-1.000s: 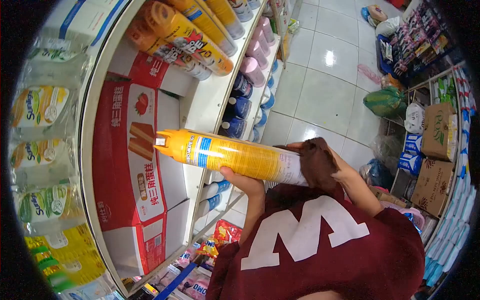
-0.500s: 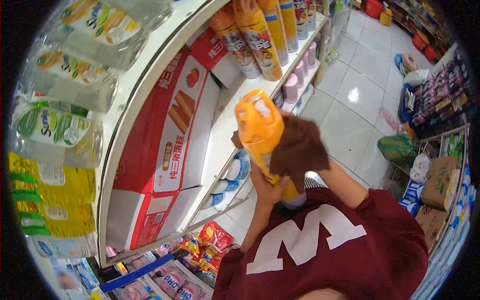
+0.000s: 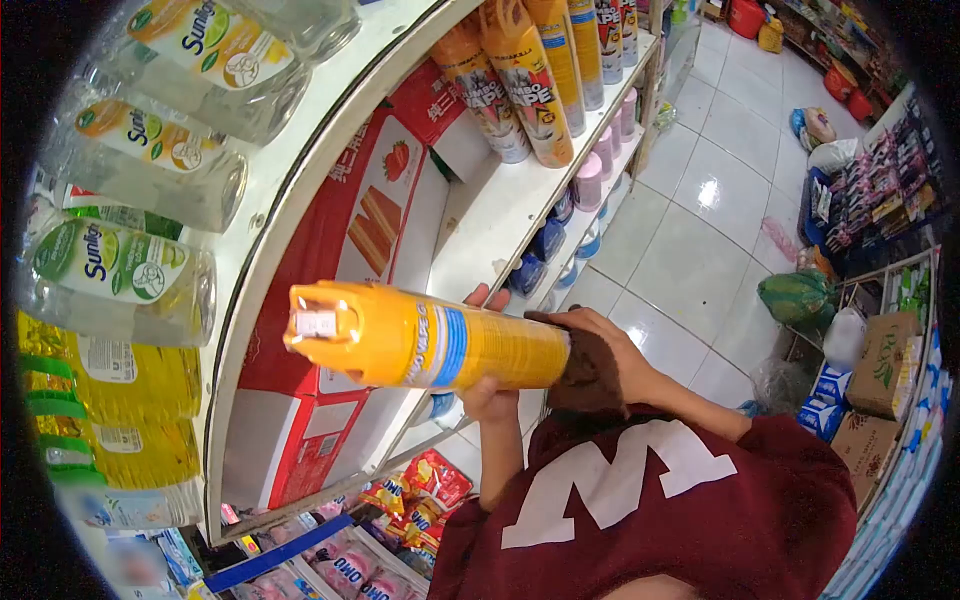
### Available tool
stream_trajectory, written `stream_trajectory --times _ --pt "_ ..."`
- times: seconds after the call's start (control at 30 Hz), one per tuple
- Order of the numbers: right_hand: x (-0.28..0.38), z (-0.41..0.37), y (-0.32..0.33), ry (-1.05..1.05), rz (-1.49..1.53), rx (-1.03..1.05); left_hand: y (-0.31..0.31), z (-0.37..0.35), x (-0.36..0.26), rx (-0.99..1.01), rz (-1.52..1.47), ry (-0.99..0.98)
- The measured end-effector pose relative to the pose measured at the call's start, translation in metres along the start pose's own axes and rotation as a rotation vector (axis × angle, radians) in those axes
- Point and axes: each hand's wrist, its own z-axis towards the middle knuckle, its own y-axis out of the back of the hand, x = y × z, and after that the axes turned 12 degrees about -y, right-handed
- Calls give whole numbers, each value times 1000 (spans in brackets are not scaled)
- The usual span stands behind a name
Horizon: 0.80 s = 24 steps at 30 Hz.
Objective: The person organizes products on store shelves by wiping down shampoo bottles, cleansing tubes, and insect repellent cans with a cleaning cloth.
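Observation:
An orange spray can lies nearly level in front of my chest, its capped end pointing left. My left hand is wrapped round its middle, with the thumb on the near side and fingertips showing beyond the far edge. At the can's bottom end, my right hand grips a brown cloth and presses it against the base. Part of the right-hand fingers is hidden by the cloth.
Similar spray cans stand on the white shelf ahead. A red and white carton fills the shelf bay at left. Sunlight bottles line the upper left shelf. Tiled floor and stacked goods lie to the right.
The spray can has swung from upright to nearly level, its cap now to the left. The cloth has moved from beside its upper part to its bottom end.

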Motion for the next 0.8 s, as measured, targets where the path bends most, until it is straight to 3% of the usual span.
stream_trajectory --times 0.13,0.2,0.3,0.43,0.57,0.7,0.73,0.8 --pt "-64 -5 -16 -199 448 58 -17 10 4 -59 154 -42" --pt "-94 -6 -23 -281 607 68 -23 14 13 -67 383 -104" --pt "-74 -20 -16 -511 777 -9 -30 26 25 -4 565 -168" --pt "-93 -33 -14 -455 422 -90 -38 46 45 16 685 -330" --pt "-96 -40 -7 -575 599 -163 -33 71 71 -73 736 -497" --pt "-110 -46 0 -563 337 -272 -29 95 100 -189 749 -571" --pt "-108 -46 0 -638 423 -265 -30 100 103 -204 830 -598" --pt "-122 -52 -2 -574 390 -263 -27 109 111 -198 910 -599"
